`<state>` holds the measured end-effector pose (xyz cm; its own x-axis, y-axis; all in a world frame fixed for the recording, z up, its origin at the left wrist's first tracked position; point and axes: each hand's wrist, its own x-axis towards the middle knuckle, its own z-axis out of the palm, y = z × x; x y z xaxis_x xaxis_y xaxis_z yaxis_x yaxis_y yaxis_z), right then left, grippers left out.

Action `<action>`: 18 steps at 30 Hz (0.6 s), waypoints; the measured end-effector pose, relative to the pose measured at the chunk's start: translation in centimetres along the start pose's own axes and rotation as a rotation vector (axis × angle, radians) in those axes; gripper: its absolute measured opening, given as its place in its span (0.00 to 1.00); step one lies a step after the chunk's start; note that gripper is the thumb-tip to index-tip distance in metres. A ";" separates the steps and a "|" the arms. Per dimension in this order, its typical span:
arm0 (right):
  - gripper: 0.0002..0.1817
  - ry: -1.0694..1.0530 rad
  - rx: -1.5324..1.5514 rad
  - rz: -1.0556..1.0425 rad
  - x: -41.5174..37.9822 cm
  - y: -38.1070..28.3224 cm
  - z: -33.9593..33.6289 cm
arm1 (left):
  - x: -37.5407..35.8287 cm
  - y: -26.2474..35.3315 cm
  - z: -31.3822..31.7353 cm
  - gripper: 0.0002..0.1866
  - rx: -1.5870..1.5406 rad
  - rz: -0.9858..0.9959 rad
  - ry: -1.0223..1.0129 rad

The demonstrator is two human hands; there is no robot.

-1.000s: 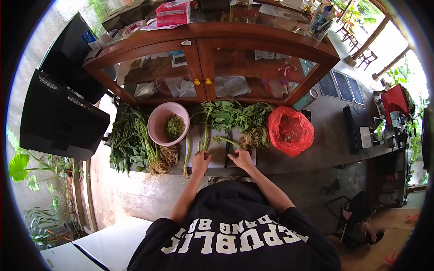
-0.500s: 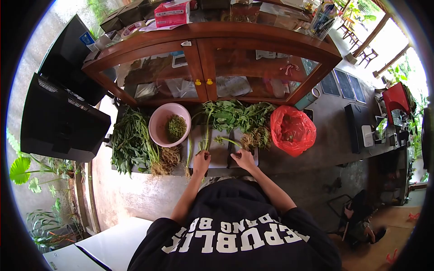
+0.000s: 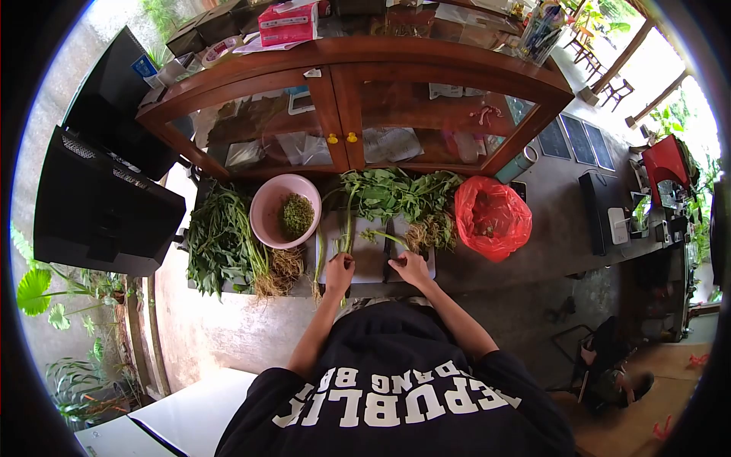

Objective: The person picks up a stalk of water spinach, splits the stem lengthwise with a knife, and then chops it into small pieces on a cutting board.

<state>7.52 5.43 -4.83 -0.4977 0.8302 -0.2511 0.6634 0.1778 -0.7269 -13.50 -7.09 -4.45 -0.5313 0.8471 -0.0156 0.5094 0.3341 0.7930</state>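
Observation:
My left hand (image 3: pixel 339 272) is curled closed at the front left of a pale cutting board (image 3: pixel 367 268). A long green stem (image 3: pixel 349 228) runs away from just beyond its fingers; whether they grip anything is hidden. My right hand (image 3: pixel 411 271) is also closed, with fingertips drawn together, and its contents cannot be made out. Close to those fingertips lies a dark, narrow knife-like object (image 3: pixel 387 251). A short leafy stalk (image 3: pixel 386 236) crosses it. Leafy greens (image 3: pixel 396 194) spread behind the board, their tangled roots (image 3: pixel 431 233) at the right.
A pink bowl (image 3: pixel 263 199) of small green pieces stands left, beside another rooted bunch of greens (image 3: pixel 215 240). On the right sits a red plastic bag (image 3: pixel 506 236) with scraps inside. Behind is a wooden glass-door cabinet (image 3: pixel 339 114). Black monitors (image 3: pixel 106 206) stand far left. A person (image 3: pixel 617 377) is at lower right.
Both hands stay in the same place and closed. The view has shifted very slightly. At lower right, the other person has moved a little.

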 end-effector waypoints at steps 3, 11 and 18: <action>0.24 0.002 -0.012 0.019 0.0 0.0 0.0 | 0.0 0.0 -0.1 0.06 -0.014 -0.008 -0.007; 0.21 0.022 0.038 0.021 -0.2 0.1 0.0 | 0.0 0.0 0.0 0.06 -0.013 0.001 -0.002; 0.11 0.281 0.019 -0.036 0.5 0.2 -1.6 | 0.6 1.6 -0.6 0.07 -0.008 0.023 0.006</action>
<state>8.31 6.74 -4.13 -0.3443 0.9380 -0.0400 0.6360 0.2017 -0.7449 -13.41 -6.30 -2.87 -0.5236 0.8520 0.0059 0.5160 0.3116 0.7979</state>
